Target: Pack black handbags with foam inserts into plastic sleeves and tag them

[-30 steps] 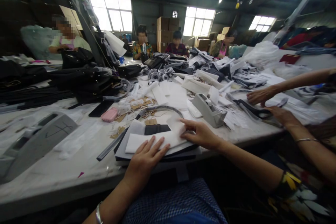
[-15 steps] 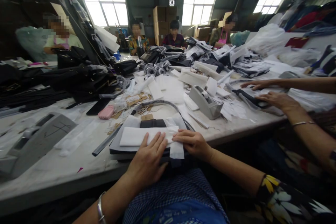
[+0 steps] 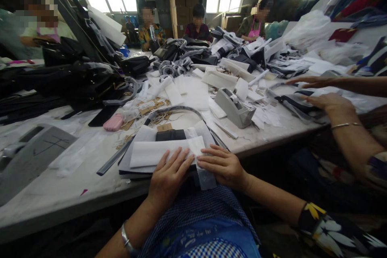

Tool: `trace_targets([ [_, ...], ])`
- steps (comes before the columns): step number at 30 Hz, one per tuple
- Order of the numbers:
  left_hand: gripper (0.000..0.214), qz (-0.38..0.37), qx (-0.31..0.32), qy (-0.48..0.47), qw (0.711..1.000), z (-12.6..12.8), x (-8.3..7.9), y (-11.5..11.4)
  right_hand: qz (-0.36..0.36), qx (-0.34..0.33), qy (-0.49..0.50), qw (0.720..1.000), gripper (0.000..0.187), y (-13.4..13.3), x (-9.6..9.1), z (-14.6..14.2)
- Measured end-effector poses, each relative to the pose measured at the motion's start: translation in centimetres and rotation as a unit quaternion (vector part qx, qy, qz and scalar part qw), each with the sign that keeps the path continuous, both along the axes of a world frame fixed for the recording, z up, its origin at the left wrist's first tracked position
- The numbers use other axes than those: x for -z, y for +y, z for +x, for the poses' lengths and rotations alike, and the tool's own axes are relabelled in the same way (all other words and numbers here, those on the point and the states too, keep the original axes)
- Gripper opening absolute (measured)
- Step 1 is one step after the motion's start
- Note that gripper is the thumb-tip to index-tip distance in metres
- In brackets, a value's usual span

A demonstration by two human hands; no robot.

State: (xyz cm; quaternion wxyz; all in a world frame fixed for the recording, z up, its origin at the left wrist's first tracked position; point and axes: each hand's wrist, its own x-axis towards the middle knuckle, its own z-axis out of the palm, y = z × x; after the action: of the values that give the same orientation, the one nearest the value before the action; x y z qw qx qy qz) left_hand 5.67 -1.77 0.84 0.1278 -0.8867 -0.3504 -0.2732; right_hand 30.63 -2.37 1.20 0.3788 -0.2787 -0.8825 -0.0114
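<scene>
White sheet (image 3: 157, 154) lies crosswise, left hand (image 3: 169, 174) spread flat upon it. Clear strip (image 3: 207, 178) runs wearer-ward, nearer the right hand (image 3: 225, 167), laid flat, fingers loosely fanned.

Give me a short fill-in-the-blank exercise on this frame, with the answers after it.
1. The left grip and the right grip both lie palm ____ by the white sheet.
2. The camera wearer's bangle is on the ____ wrist.
3. The small case beside the black slab is ____ in colour.
4. The dispenser with dark pen marks is coloured ____.

Missing words: down; left; pink; grey.
</scene>
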Motion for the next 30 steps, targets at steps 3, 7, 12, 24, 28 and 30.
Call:
trace_targets([
  [3, 0.038, -0.006, 0.003, -0.016, 1.0, 0.0, -0.1, 0.0, 0.023, 0.012, -0.014, 1.0, 0.048, -0.3, 0.4, -0.2],
  [7, 0.044, 0.006, -0.004, 0.008, 1.0, 0.1, -0.2, -0.6, 0.019, 0.016, -0.003, 1.0, 0.049, -0.7, 0.8, -0.3],
  [12, 0.044, 0.013, -0.009, 0.026, 1.0, 0.2, 0.1, -1.1, -0.063, -0.068, -0.022, 0.995, 0.049, -1.1, -2.0, 1.3],
  [24, 0.041, 0.021, -0.011, 0.007, 1.0, 0.5, 0.4, -0.6, -0.214, 0.091, -0.27, 0.934, 0.051, 9.0, -4.6, -3.8],
  [28, 0.04, 0.02, -0.011, 0.008, 1.0, 0.5, 0.4, -0.5, -0.206, 0.152, -0.304, 0.918, 0.044, 8.6, -4.7, -4.4],
  [30, 0.04, 0.02, -0.011, 0.012, 1.0, 0.5, 0.4, -0.5, -0.203, 0.17, -0.311, 0.913, 0.041, 8.7, -5.0, -4.7],
])
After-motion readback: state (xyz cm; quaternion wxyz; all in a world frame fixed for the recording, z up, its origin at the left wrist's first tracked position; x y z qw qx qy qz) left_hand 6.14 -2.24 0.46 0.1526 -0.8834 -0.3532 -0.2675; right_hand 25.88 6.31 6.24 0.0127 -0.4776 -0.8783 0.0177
